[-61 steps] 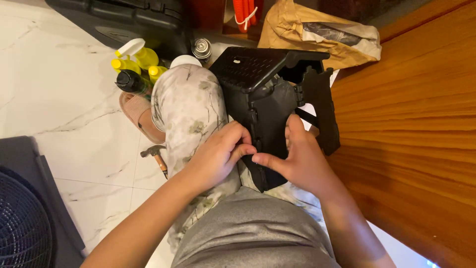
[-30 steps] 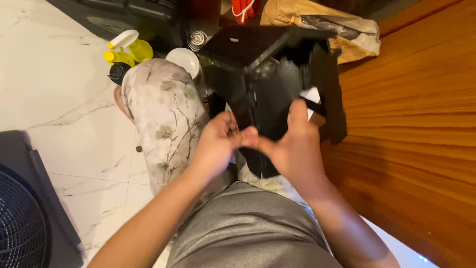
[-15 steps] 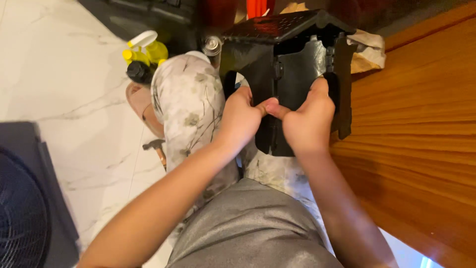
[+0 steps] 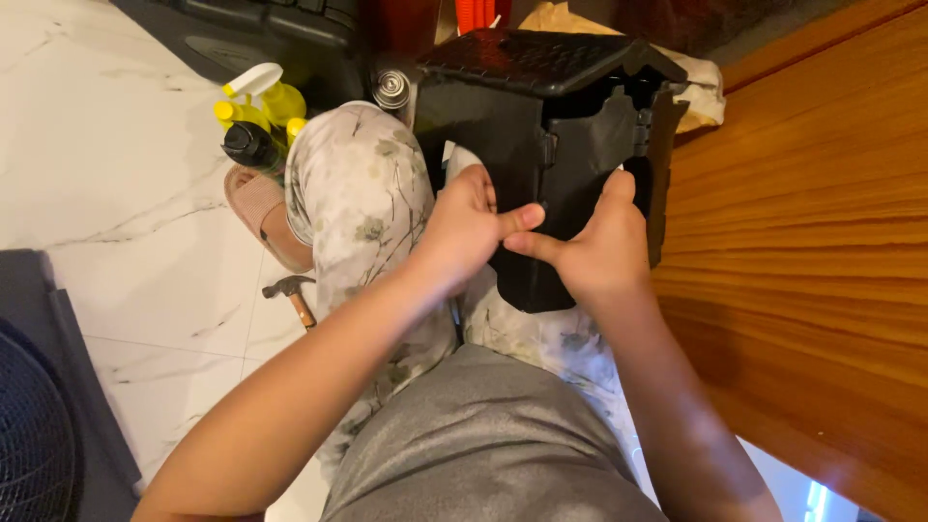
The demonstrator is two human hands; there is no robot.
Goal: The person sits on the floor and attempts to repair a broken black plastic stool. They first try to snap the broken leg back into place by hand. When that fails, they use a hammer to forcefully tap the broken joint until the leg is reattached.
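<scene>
Floor: white marble tiles (image 4: 106,164) fill my left half, the widest open room, running up past the knee.
Wooden panel: a warm brown wooden surface (image 4: 802,232) walls off my whole right side; the black part's right edge sits close against it, so I see little room there.
Fan: a dark fan grille and base (image 4: 39,416) block the lower left corner.
Case: a black case (image 4: 280,29) lies along the top edge, behind the bottles.
Legs: floral light trousers (image 4: 362,203) rise under the part; the left knee stands between the part and the open floor.
Black plastic housing: the black plastic housing (image 4: 556,145) stands upright on my lap, centre top, with a textured flat top, ribbed inner walls and an open, notched front.
Paper bag: a crumpled brown bag (image 4: 701,92) lies behind the housing.
Left hand: my left hand (image 4: 464,232) grips the housing's left wall, fingers curled round it, thumb pressed to the front.
Right hand: my right hand (image 4: 599,251) holds the lower front, fingers spread up the wall, thumb meeting the left thumb.
Slipper: a pink slipper (image 4: 256,213) lies beside the knee.
Bottles: yellow spray bottles (image 4: 256,101) stand at the knee's upper left.
Hammer: a small hammer (image 4: 293,295) lies on the tile below the slipper.
</scene>
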